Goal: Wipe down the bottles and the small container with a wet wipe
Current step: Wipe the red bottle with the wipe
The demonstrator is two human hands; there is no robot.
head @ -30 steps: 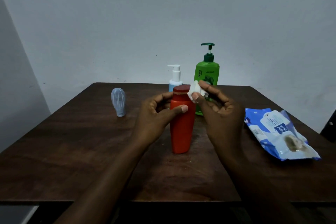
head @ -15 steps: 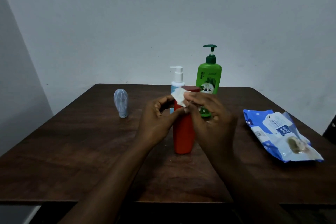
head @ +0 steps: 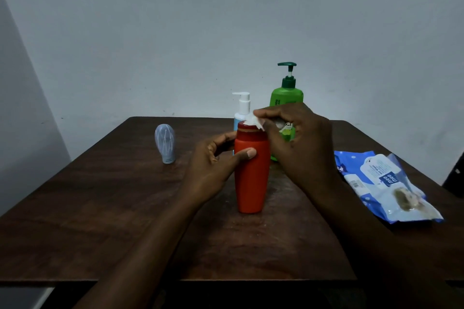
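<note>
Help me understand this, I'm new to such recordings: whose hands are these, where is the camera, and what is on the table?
There is no machine here. These are a person's two bare hands, filmed by one wide-angle camera worn on the head, looking forward and down. The left hand grips the upright red bottle around its upper body, thumb in front. The right hand pinches a white wet wipe against the bottle's cap. On the dark wooden table, a green pump bottle and a smaller white pump bottle stand behind the red one, and a small grey-blue container stands off to the left. A blue pack of wipes lies on the right.
</note>
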